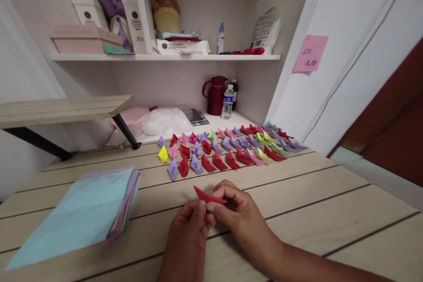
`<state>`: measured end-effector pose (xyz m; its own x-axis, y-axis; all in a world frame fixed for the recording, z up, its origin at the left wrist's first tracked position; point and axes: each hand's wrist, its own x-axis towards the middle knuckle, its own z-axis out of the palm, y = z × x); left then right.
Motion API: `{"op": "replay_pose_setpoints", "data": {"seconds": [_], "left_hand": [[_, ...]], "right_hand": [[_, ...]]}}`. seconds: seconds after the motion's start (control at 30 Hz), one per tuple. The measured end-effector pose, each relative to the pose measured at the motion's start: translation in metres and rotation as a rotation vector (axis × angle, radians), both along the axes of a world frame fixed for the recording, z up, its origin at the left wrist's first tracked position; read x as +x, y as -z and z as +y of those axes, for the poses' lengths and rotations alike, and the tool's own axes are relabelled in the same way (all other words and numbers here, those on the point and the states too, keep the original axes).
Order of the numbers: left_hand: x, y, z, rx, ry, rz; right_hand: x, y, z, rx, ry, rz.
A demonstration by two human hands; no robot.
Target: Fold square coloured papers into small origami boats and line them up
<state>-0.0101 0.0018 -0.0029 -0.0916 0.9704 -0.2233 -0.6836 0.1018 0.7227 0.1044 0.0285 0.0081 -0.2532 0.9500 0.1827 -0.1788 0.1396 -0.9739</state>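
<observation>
A small red folded paper boat (209, 195) is held between both hands, just above the striped wooden table (297, 198). My left hand (190, 224) pinches its lower edge between thumb and fingers. On the other side, my right hand (243, 216) grips it with thumb below and index finger curled behind. The fingers cover part of its underside. Beyond the hands stand several rows of folded paper boats in red, purple, pink, green and yellow; a red boat (183, 166) and a purple boat (172, 169) are in the front row.
To the left lies a stack of coloured paper (82, 202), light blue on top. Behind it stands a raised wooden shelf (66, 108) on black legs. A dark red jug (216, 95) and a water bottle (228, 102) stand at the back, below a white shelf (172, 57).
</observation>
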Motion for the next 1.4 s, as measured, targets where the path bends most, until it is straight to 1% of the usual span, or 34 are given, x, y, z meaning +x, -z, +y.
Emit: {"op": "replay_pose_setpoints", "data": {"seconds": [0.07,0.17,0.27,0.33,0.47,0.6,0.7,0.87,1.03,1.2,1.4], "left_hand": [[-0.001,-0.001,-0.001,0.005,0.025,0.009],[-0.003,-0.001,-0.002,0.012,0.065,0.032],[-0.006,-0.002,-0.002,0.021,0.135,0.057],[-0.007,-0.003,-0.001,0.041,0.196,0.063],[-0.010,-0.006,0.000,0.104,0.285,0.073],[-0.010,-0.007,-0.003,0.150,0.368,0.127],[-0.010,-0.008,-0.004,0.164,0.423,0.161],[-0.010,-0.007,-0.004,0.173,0.427,0.170],[-0.012,-0.005,-0.004,0.143,0.434,0.173],[-0.013,-0.004,-0.004,0.139,0.454,0.175],[-0.014,-0.001,-0.004,0.140,0.491,0.188]], "right_hand": [[0.004,-0.003,-0.002,0.010,-0.033,-0.019],[0.013,-0.010,-0.004,0.070,-0.105,-0.050],[0.020,-0.014,-0.001,0.124,-0.189,-0.004],[0.021,-0.016,0.002,0.077,-0.210,0.048],[0.022,-0.021,0.005,-0.118,-0.293,0.143],[0.026,-0.026,0.004,-0.169,-0.337,0.113],[0.031,-0.029,0.003,-0.200,-0.420,0.083],[0.034,-0.033,0.003,-0.191,-0.521,0.100],[0.037,-0.035,0.003,-0.206,-0.550,0.100],[0.039,-0.032,0.005,-0.197,-0.596,0.123],[0.040,-0.034,0.004,-0.238,-0.647,0.143]]}}
